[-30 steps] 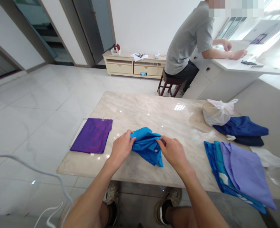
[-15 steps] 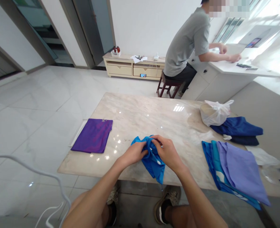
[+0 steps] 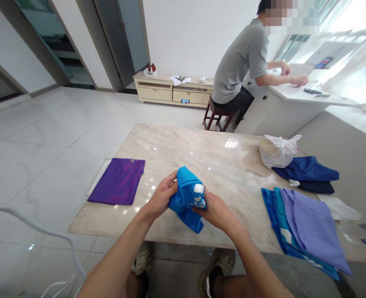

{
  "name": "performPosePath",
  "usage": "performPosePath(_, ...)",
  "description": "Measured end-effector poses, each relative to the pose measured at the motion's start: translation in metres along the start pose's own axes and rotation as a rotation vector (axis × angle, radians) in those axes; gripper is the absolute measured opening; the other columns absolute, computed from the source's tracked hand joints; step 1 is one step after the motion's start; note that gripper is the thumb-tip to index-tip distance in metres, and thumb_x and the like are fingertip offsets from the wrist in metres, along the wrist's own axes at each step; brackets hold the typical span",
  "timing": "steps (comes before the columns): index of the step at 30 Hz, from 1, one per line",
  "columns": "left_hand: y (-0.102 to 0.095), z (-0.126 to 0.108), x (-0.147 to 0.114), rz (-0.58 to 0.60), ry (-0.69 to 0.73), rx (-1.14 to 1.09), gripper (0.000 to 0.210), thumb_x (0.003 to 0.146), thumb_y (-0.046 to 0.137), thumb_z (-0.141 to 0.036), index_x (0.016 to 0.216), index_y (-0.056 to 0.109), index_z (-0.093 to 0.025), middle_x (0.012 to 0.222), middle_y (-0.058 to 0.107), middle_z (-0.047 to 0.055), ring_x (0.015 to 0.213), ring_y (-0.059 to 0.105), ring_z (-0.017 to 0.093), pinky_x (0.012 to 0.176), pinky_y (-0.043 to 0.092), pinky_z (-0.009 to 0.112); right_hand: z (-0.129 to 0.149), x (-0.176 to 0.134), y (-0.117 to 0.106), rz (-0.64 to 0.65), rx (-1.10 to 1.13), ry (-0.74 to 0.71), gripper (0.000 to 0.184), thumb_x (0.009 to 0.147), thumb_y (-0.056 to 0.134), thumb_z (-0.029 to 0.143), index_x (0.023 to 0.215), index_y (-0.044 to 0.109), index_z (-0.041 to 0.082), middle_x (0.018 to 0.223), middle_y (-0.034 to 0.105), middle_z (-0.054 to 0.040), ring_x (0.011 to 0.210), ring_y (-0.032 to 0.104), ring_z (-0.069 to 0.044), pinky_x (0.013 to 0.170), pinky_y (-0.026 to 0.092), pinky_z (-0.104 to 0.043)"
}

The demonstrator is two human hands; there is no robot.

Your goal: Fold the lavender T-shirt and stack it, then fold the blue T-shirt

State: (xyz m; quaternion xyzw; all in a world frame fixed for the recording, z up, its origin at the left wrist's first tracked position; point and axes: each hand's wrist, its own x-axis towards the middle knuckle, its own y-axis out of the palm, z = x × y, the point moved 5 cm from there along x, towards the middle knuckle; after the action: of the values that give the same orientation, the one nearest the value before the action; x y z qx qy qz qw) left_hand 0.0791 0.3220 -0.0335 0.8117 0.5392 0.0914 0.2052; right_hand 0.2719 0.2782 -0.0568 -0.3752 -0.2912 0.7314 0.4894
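A bunched blue cloth [image 3: 183,198] with white print, its kind hard to make out, is between my hands above the near part of the marble table [image 3: 170,149]. My left hand [image 3: 160,198] pinches its left edge, thumb and fingers closed on the fabric. On the other side, my right hand [image 3: 215,209] grips it next to the print, with some fingers hidden behind the cloth. A loose corner hangs down toward the table's near edge. To the left lies a flat, folded purple cloth [image 3: 117,182].
At the right lie stacked lavender and blue cloths [image 3: 313,227], overhanging the near edge. Behind them are dark blue folded cloth [image 3: 307,171] and a white plastic bag [image 3: 278,151]. A person [image 3: 241,62] sits on a stool at a white counter. A white cable [image 3: 46,227] curves at the left.
The blue cloth has been lifted and turned, so its white print now shows. My left hand has shifted to its left edge, and my right hand has moved lower along its right side.
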Motion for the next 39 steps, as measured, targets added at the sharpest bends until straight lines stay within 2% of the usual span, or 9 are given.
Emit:
performPosePath(4,-0.033,-0.015,0.002,-0.308,0.08,0.297,0.046,0.092,0.075,-0.062,0.107,0.076,-0.019,0.083,0.073,0.003,0.075,0.066,0.019,0.071,0.052,0.027,-0.007,-0.006,-0.023,0.149,0.164,-0.023,0.021,0.099,0.069,0.039,0.103,0.077,0.02,0.099,0.08,-0.0068,0.089,0.073,-0.024,0.076,0.048,-0.03)
performPosePath(10,-0.057,-0.007,-0.001,-0.371,-0.203,1.396,0.011,0.097,0.066,-0.028,0.093,0.075,-0.024,0.088,0.078,0.009,0.093,0.074,0.03,0.08,0.05,0.034,-0.038,-0.006,-0.043,0.009,-0.013,0.039,0.049,0.111,0.049,0.05,0.084,0.075,0.02,0.089,0.08,-0.0096,0.084,0.072,-0.025,0.076,0.047,-0.032)
performPosePath(13,-0.048,-0.016,-0.001,-0.429,0.017,1.239,0.016,0.102,0.061,-0.033,0.097,0.074,-0.025,0.089,0.079,0.006,0.088,0.074,0.026,0.078,0.052,0.032,-0.045,-0.007,-0.057,-0.267,-0.155,0.096,0.046,0.112,0.046,0.048,0.09,0.077,0.022,0.094,0.081,-0.0116,0.091,0.073,-0.027,0.082,0.049,-0.034)
performPosePath(17,-0.057,-0.042,-0.003,-0.724,0.462,0.745,0.028,0.106,0.055,-0.046,0.109,0.068,-0.021,0.086,0.074,0.002,0.064,0.066,0.015,0.062,0.051,0.025,-0.036,-0.024,-0.091,-0.86,-0.097,-0.033,0.053,0.116,0.033,0.051,0.101,0.075,0.021,0.102,0.078,-0.0137,0.101,0.069,-0.029,0.091,0.051,-0.038)
performPosePath(19,-0.07,-0.044,-0.003,-0.821,0.485,0.645,0.026,0.105,0.054,-0.043,0.112,0.065,-0.02,0.085,0.072,0.001,0.06,0.064,0.014,0.057,0.05,0.023,-0.04,-0.03,-0.097,-0.948,-0.094,0.021,0.052,0.116,0.032,0.05,0.104,0.073,0.02,0.101,0.077,-0.0146,0.099,0.069,-0.029,0.089,0.051,-0.038)
performPosePath(22,-0.083,-0.036,0.0,-0.761,0.227,0.934,0.019,0.103,0.056,-0.03,0.116,0.065,-0.02,0.093,0.075,0.006,0.077,0.072,0.019,0.067,0.055,0.026,-0.06,-0.023,-0.079,-0.543,-0.259,0.254,0.038,0.113,0.043,0.039,0.102,0.074,0.02,0.097,0.077,-0.0153,0.093,0.072,-0.03,0.082,0.05,-0.037)
performPosePath(26,-0.081,-0.011,-0.008,-0.434,-0.311,1.64,0.028,0.105,0.056,-0.025,0.131,0.065,-0.021,0.117,0.077,0.016,0.11,0.075,0.032,0.089,0.058,0.04,-0.087,-0.023,-0.037,0.083,-0.405,0.428,0.024,0.106,0.054,0.023,0.107,0.078,0.021,0.11,0.079,-0.0173,0.102,0.077,-0.031,0.081,0.052,-0.035)
performPosePath(32,-0.053,0.017,-0.007,-0.114,-0.32,1.905,0.057,0.104,0.065,-0.033,0.158,0.053,-0.021,0.153,0.058,0.022,0.136,0.063,0.037,0.105,0.055,0.045,-0.066,-0.008,-0.01,0.048,-0.377,0.24,0.038,0.111,0.05,0.035,0.136,0.073,0.017,0.133,0.074,-0.0213,0.125,0.071,-0.037,0.101,0.056,-0.045)
performPosePath(39,-0.027,0.047,-0.001,0.132,-0.268,1.886,0.07,0.106,0.065,-0.034,0.171,0.04,-0.026,0.164,0.054,0.021,0.147,0.055,0.041,0.117,0.047,0.051,-0.038,0.008,0.034,0.072,-0.342,0.133,0.063,0.106,0.059,0.022,0.168,0.051,0.025,0.177,0.036,-0.0218,0.159,0.043,-0.044,0.124,0.043,-0.056)
